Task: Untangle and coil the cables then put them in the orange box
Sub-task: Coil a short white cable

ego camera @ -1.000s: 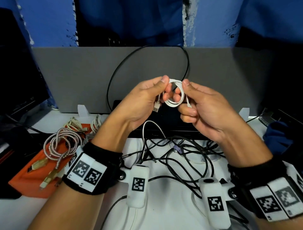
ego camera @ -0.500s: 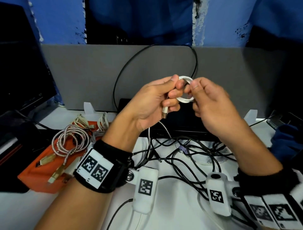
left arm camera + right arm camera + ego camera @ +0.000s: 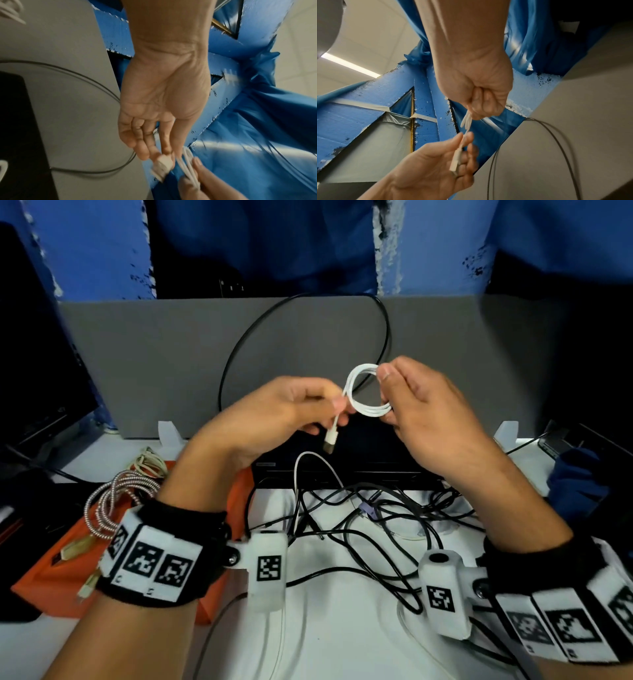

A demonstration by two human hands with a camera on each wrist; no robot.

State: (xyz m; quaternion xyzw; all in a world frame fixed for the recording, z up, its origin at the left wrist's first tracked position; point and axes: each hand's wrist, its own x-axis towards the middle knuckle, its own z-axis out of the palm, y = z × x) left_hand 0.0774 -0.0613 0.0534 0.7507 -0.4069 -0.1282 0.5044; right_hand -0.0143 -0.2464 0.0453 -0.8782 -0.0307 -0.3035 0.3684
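R grip [image 3: 416,409] pinches white cable coil [image 3: 363,392]; L grip [image 3: 291,412] pinches its plug end [image 3: 331,438].

Both hands are raised above the counter [image 3: 342,645], in front of the upright panel [image 3: 154,364]. The coiled cable [image 3: 364,392] sits between them: right hand [image 3: 428,419] on the coil's right side, left hand [image 3: 274,412] at its left, with the plug [image 3: 331,440] hanging below the left fingers. Under the hands, a cable tangle [image 3: 376,529] lies on the counter. The box [image 3: 51,583] stands at the left, a braided cable [image 3: 116,501] on it. A long cable [image 3: 239,350] loops up against the panel.
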